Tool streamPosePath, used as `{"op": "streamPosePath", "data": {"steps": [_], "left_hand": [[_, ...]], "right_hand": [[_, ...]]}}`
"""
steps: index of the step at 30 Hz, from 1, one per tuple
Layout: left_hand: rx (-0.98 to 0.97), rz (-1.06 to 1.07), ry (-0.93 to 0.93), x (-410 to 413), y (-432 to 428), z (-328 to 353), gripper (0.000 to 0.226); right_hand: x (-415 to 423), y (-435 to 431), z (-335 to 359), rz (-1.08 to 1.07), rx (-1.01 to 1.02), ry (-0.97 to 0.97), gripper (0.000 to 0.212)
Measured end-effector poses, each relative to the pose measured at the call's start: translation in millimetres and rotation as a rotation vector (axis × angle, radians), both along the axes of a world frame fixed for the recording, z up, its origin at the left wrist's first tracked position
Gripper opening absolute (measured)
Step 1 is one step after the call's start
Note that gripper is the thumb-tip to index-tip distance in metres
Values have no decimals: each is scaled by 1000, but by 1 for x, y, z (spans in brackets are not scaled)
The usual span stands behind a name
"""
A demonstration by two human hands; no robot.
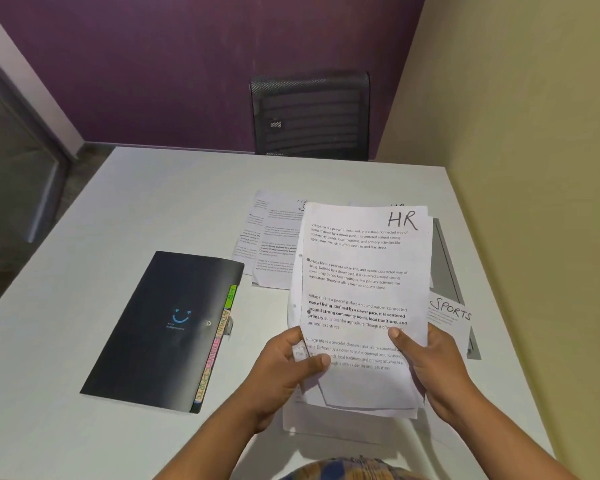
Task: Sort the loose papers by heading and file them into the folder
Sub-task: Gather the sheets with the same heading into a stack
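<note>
left hand (288, 370) pinches the HR-headed sheaf (361, 285) at its lower left, thumb on top | right hand (430, 368) grips its lower right | sheaf spans both hands, sheet count unclear | one closed black folder (160, 334) left of the hands, four tabs | one SPORTS sheet (451, 315) at right | more loose sheets (272, 237) behind on the table (118, 209)

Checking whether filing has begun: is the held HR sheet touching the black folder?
Apart. Head view: bare table lies between the black folder and the HR sheet that the left hand and right hand grip.
</note>
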State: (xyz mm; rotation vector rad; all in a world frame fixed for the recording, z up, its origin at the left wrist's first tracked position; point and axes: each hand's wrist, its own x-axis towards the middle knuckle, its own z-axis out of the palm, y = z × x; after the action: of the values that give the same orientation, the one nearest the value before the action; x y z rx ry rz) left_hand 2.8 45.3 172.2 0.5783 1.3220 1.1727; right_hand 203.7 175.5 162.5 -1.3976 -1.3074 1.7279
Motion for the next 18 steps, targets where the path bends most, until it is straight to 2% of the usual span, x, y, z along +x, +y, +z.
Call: {"op": "streamPosePath", "data": {"steps": [2,7,8,10,12,15,17,18], "left_hand": [[0,17,-12,3,1,2,37],[-49,111,80,8,4,-1,18],[-59,124,130,8,4,-2,22],[-86,150,258,7,2,-7,44],[-117,177,334,7,1,-9,47],[-129,144,393,7,-1,-7,37],[-119,147,358,8,-2,-6,25],[-109,157,319,9,-3,-5,27]], "right_hand": [[2,0,0,-5,9,-12,24],[7,-1,3,-23,52,-57,19],[8,-2,4,-28,64,-63,19],[10,-2,4,-36,86,-76,19],[13,-1,4,-53,101,-90,18],[15,0,2,-77,94,-108,16],[17,0,1,-93,86,-101,15],[17,0,2,-99,82,-94,15]]}}
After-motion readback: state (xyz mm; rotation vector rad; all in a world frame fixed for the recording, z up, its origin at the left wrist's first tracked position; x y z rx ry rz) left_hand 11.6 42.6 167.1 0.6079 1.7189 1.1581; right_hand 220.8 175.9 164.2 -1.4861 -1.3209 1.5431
